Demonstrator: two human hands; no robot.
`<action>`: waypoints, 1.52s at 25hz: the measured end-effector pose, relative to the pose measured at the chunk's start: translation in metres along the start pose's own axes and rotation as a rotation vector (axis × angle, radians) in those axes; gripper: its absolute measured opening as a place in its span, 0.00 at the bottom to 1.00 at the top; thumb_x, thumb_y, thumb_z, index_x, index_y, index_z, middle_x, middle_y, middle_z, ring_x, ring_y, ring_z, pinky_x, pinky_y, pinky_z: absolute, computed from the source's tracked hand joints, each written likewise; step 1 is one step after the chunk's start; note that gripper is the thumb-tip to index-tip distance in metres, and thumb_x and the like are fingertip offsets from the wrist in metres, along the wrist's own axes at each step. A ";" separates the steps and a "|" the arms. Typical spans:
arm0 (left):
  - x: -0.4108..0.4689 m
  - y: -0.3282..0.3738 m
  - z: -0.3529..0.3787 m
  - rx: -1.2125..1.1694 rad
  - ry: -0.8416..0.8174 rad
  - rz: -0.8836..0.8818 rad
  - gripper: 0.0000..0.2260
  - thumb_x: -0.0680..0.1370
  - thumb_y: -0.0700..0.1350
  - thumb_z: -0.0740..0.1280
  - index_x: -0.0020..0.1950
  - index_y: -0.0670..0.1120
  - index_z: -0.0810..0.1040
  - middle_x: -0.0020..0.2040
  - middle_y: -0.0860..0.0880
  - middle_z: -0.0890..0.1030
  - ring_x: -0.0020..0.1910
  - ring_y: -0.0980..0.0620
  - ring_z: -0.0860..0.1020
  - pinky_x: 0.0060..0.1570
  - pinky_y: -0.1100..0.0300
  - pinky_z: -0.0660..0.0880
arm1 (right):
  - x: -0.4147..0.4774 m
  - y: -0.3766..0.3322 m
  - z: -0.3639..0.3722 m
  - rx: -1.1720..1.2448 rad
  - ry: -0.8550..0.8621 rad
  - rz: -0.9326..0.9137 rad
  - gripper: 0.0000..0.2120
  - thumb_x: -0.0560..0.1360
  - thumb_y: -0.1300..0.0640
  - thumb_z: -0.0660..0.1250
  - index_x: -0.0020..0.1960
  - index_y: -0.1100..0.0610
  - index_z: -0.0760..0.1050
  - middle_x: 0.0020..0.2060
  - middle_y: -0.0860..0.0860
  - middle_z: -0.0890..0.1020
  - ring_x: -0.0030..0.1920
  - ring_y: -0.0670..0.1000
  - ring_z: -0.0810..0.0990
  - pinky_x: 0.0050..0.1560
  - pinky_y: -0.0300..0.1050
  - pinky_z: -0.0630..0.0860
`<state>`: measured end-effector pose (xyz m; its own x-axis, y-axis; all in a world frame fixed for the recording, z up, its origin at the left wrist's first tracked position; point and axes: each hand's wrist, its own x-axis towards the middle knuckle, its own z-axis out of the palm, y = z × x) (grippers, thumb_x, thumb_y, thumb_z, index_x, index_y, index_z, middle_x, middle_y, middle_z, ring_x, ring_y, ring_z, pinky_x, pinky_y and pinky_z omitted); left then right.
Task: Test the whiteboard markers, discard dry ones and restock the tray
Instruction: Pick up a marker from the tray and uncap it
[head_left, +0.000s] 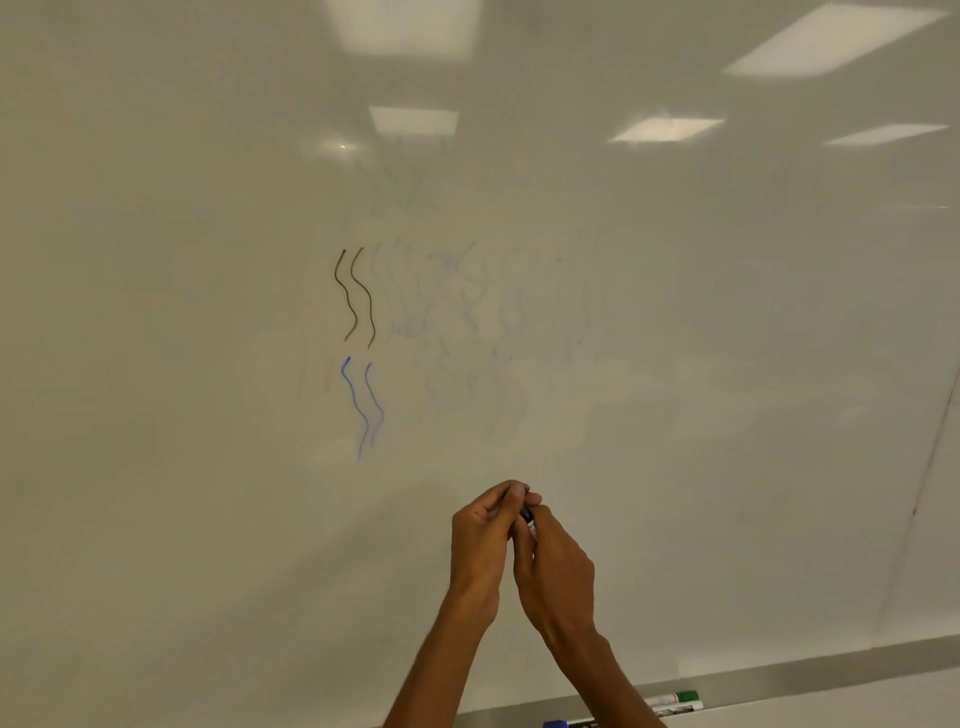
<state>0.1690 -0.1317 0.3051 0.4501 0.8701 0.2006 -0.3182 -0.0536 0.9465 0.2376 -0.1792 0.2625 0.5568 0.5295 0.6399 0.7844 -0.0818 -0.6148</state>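
Both hands meet in front of the whiteboard (675, 338), low and centre. My left hand (480, 545) and my right hand (556, 566) together grip one marker (529, 519); only a short dark and white piece of it shows between the fingers. Whether its cap is on or off is hidden. On the board are two dark wavy lines (356, 296) and, below them, two blue wavy lines (363, 405). On the metal tray (831, 670) at the bottom lie a green-capped marker (678, 701) and a blue-capped marker (563, 723), partly behind my right forearm.
Faint erased scribbles cover the board's middle to the right of the fresh lines. Ceiling lights reflect in the upper board. The board's right edge runs down at the far right.
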 end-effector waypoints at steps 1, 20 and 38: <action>0.001 0.004 0.001 -0.014 -0.001 -0.005 0.06 0.79 0.46 0.69 0.51 0.49 0.85 0.45 0.51 0.87 0.48 0.52 0.85 0.46 0.64 0.80 | 0.003 -0.005 -0.004 -0.013 -0.013 0.010 0.19 0.81 0.45 0.55 0.64 0.52 0.76 0.44 0.44 0.84 0.36 0.40 0.76 0.34 0.26 0.66; 0.038 0.066 0.112 -0.103 -0.005 0.094 0.05 0.78 0.43 0.70 0.50 0.45 0.85 0.45 0.46 0.87 0.44 0.51 0.85 0.48 0.59 0.81 | 0.112 0.010 -0.091 -0.088 -0.040 -0.071 0.19 0.84 0.49 0.53 0.72 0.53 0.68 0.47 0.50 0.85 0.41 0.50 0.82 0.39 0.40 0.71; 0.049 0.062 0.097 -0.183 -0.005 0.050 0.10 0.80 0.45 0.67 0.54 0.42 0.84 0.49 0.46 0.87 0.49 0.53 0.84 0.46 0.65 0.80 | 0.121 0.007 -0.076 0.251 -0.199 -0.056 0.18 0.84 0.47 0.49 0.66 0.51 0.71 0.36 0.40 0.77 0.34 0.41 0.78 0.36 0.31 0.70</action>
<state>0.2520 -0.1394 0.3984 0.4334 0.8663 0.2483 -0.4871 -0.0066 0.8733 0.3308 -0.1797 0.3708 0.4310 0.6838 0.5887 0.7065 0.1501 -0.6916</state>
